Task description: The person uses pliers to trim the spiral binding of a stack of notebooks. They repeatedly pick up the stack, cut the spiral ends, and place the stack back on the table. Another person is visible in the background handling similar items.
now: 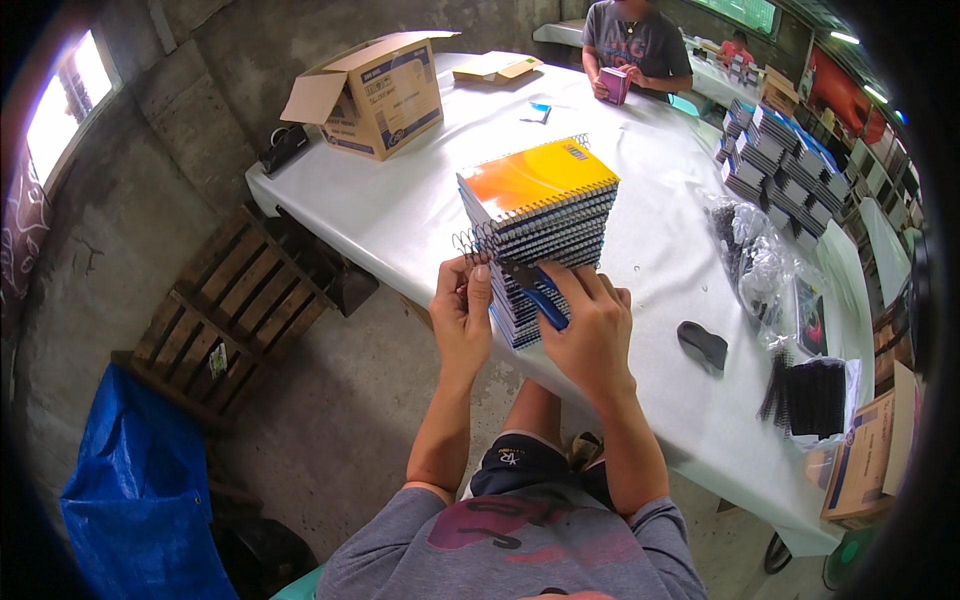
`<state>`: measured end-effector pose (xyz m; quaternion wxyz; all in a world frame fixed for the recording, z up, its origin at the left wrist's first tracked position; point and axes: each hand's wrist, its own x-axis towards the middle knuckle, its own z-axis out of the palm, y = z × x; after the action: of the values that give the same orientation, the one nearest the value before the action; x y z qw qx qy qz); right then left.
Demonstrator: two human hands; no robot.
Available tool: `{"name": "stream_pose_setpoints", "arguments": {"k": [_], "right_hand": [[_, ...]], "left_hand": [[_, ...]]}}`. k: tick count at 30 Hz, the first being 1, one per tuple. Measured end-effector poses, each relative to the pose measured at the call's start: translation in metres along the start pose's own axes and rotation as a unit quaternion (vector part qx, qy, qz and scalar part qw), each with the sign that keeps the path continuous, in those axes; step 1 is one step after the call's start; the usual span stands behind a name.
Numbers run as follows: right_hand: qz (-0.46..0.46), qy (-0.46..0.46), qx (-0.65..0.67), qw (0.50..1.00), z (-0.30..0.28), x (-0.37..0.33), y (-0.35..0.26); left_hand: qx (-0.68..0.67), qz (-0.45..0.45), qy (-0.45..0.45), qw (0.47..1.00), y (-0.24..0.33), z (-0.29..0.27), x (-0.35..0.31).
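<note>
A tall stack of spiral-bound notebooks (556, 240) stands near the table's front edge, a yellow-orange cover (540, 180) on top. Loose dark wire coil (474, 241) sticks out past the stack's near left corner. My left hand (462, 315) is closed there, thumb and fingers pinching at the coil's end. In my right hand (592, 330) is a pair of blue-handled pliers (541, 296), gripped with the jaws pointing left, against the coil's end and beside the left fingertips. Whether the jaws touch the wire, I cannot tell.
An opened cardboard box (385, 105) stands far left. Across the table a person (640, 50) holds a small purple book. To the right are stacked notebooks (775, 165), clear plastic bags (760, 270), a dark curved object (702, 346) and a pile of black coils (815, 398).
</note>
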<state>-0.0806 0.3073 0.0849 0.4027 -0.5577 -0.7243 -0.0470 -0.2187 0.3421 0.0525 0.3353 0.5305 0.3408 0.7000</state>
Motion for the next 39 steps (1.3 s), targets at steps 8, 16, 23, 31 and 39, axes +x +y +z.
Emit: {"name": "stream_pose_setpoints", "arguments": {"k": [8,16,23,31,39], "right_hand": [[-0.014,0.030,0.019,0.999,0.007,-0.001,0.009],[-0.025,0.019,0.004,1.000,0.001,0.001,0.006],[0.000,0.001,0.043,0.999,-0.006,0.000,0.007],[-0.019,0.044,-0.016,0.999,-0.011,0.004,0.002],[-0.021,0.040,-0.023,0.999,-0.005,0.006,0.001]], "left_hand": [[0.024,0.035,0.017,0.999,-0.006,0.002,0.000],[0.025,0.002,0.024,0.999,-0.001,-0.001,-0.007],[-0.200,-0.160,0.056,0.965,0.017,-0.004,-0.010],[-0.421,-0.305,0.201,0.830,0.030,0.001,0.012],[-0.309,-0.114,-0.010,0.944,0.009,-0.007,0.011]]}}
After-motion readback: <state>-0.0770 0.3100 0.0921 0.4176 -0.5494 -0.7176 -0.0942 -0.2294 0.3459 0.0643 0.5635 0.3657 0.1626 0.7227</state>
